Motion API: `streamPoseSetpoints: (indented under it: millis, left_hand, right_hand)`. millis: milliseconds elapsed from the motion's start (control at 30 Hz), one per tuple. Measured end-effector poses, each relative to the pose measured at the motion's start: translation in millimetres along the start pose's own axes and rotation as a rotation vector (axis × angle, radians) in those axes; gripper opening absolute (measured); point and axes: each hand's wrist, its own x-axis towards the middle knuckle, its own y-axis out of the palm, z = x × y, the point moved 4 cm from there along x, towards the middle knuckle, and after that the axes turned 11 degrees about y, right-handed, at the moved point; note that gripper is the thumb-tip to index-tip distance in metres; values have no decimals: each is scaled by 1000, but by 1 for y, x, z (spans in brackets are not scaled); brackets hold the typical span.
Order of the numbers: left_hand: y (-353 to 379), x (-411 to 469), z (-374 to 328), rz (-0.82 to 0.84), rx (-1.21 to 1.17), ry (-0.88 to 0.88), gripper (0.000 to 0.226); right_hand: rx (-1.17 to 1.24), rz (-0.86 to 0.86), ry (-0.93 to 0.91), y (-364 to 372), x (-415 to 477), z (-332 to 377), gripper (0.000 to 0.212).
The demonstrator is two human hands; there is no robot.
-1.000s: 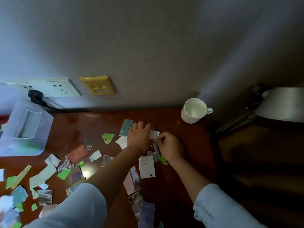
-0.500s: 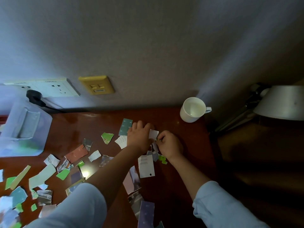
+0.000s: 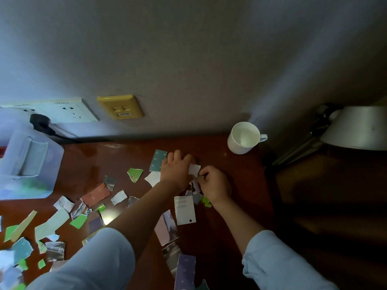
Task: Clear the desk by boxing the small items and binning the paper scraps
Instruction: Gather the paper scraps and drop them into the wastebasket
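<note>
both hands barely shifted since earlier, left hand [image 3: 177,170] clamped on white scrap [image 3: 194,169], right hand [image 3: 215,185] pinching something too small to identify, torn glossy paper scraps [image 3: 95,197] left of hands, rounded ceramic mug [image 3: 243,138] beyond right hand

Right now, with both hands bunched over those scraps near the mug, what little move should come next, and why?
Probably lift the white scrap pinched between the left hand and right hand, then gather the small pieces beneath. Many scraps lie loose on the desk, so collecting a handful first seems sensible.
</note>
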Motion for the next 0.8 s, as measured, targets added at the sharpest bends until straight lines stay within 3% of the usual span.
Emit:
streamPoseSetpoints:
  millis: [133,300,533,700,800]
  left_hand:
    - [1,0,-1,6,6,20,45]
    - [3,0,0,-23,-26,-11,58]
    - [1,0,1,-22,-23,-9,55]
    - [4,-2,1,-31,-42,-6,48]
    - [5,-4,3,-65,-56,-17,49]
  right_hand:
    - [-25,1,6,-3,-1,0,3]
    - [-185,-3,-53,-7,-4,6,10]
    - [526,113,184,-10,-3,1,6]
    - [652,158,256,-10,1,5,22]
    - [620,144,255,-8,3,7,17]
